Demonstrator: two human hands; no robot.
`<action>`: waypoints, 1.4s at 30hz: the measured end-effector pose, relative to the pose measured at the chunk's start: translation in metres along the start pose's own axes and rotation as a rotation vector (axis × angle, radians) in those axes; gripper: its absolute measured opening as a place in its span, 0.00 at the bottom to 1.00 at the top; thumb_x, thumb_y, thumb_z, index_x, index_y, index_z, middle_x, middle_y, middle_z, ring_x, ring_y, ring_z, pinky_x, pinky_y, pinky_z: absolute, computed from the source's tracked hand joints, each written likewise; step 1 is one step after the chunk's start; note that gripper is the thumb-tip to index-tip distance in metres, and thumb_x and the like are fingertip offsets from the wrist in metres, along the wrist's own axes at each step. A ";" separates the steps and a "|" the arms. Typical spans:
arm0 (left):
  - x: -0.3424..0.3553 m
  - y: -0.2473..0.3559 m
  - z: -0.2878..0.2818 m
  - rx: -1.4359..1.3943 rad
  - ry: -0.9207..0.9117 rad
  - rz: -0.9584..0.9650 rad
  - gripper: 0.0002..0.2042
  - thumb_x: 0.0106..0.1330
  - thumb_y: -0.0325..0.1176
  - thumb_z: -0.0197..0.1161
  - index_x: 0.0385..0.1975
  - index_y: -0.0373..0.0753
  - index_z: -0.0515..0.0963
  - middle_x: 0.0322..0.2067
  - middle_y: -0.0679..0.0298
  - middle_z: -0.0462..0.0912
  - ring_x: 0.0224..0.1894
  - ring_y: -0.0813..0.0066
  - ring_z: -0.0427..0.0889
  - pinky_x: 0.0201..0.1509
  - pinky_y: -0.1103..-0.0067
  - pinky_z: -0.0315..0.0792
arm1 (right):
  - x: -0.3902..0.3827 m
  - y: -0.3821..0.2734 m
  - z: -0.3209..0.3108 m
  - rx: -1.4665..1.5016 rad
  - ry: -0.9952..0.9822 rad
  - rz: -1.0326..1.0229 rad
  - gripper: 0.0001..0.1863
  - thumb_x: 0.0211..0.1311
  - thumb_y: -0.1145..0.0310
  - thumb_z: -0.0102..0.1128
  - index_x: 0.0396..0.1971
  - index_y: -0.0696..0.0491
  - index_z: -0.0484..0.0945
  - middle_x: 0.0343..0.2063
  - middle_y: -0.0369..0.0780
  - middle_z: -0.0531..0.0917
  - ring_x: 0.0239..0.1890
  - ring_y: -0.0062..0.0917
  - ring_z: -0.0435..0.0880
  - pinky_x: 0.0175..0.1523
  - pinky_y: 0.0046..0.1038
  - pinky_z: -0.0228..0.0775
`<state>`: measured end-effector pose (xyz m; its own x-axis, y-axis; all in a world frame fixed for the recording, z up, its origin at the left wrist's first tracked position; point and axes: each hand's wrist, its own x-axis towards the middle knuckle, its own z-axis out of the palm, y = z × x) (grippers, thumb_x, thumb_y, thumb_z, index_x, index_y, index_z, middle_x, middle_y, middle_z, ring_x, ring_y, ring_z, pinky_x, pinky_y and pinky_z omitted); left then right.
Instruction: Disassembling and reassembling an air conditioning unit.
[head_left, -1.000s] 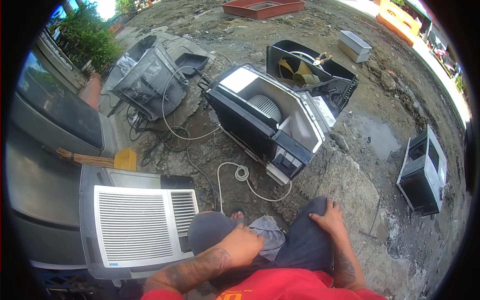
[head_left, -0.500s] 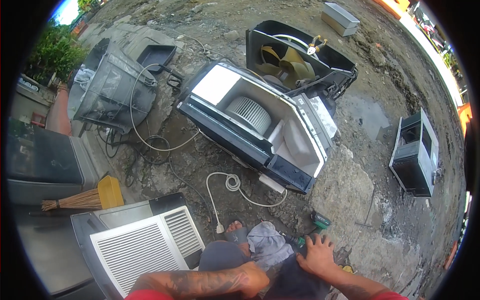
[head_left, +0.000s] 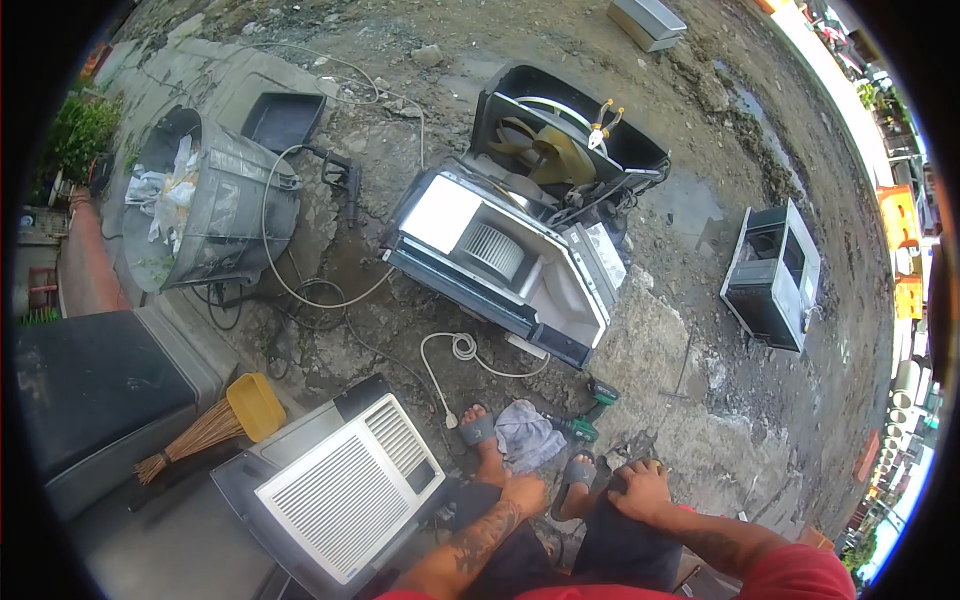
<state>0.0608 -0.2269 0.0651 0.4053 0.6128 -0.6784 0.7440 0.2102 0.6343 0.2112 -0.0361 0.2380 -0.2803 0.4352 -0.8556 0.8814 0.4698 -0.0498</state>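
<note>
Bin: the large grey bin (head_left: 240, 205), to your far left, holds pale, crumpled material (head_left: 178, 190); its kind cannot be told.
Tray: just beside the bin lies a shallow black tray (head_left: 280, 122).
Casing: ahead of you, the white-lined casing (head_left: 567, 290) contains a ribbed blower wheel (head_left: 493, 250).
Housing: behind it, the black housing (head_left: 636, 150) contains a tan fan (head_left: 548, 157); yellow-handled pliers (head_left: 603, 130) sit at its rim.
Dustpan: a yellow dustpan (head_left: 258, 405) adjoins the straw broom (head_left: 198, 442), to your left.
Hands: your left hand (head_left: 525, 493) rests at your left knee, fingers folded; you cannot tell whether it grips anything. Your right hand (head_left: 640, 490) drapes over your right knee, fingers slightly parted and bent.
Cloth: the grey cloth (head_left: 527, 437) lies crumpled on the ground between your feet.
Drill: the green-and-black drill (head_left: 583, 425) lies just right of the cloth.
</note>
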 end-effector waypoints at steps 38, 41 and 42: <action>0.221 0.311 -0.403 -0.612 0.182 -0.771 0.40 0.63 0.49 0.59 0.69 0.31 0.54 0.58 0.38 0.70 0.57 0.42 0.75 0.62 0.65 0.69 | 0.180 0.322 -0.213 -0.008 -0.467 0.107 0.50 0.51 0.42 0.65 0.70 0.50 0.55 0.68 0.53 0.53 0.66 0.56 0.60 0.65 0.46 0.63; 0.268 0.332 -0.374 -0.309 0.385 -0.499 0.30 0.68 0.44 0.54 0.67 0.37 0.60 0.67 0.44 0.59 0.69 0.47 0.59 0.71 0.56 0.54 | 0.183 0.313 -0.214 0.042 -0.440 0.107 0.50 0.51 0.41 0.65 0.70 0.50 0.56 0.69 0.51 0.53 0.68 0.56 0.58 0.66 0.48 0.61; 0.285 0.343 -0.380 -0.512 0.418 -0.333 0.25 0.71 0.45 0.50 0.65 0.41 0.66 0.67 0.48 0.60 0.72 0.49 0.54 0.73 0.56 0.48 | 0.188 0.311 -0.216 0.043 -0.437 0.124 0.50 0.51 0.41 0.65 0.70 0.50 0.56 0.69 0.51 0.53 0.68 0.56 0.58 0.66 0.48 0.61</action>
<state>0.2299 0.3095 0.2302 -0.1110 0.6718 -0.7323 0.4102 0.7022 0.5820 0.3501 0.3576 0.1727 0.0068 0.1163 -0.9932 0.9158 0.3982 0.0529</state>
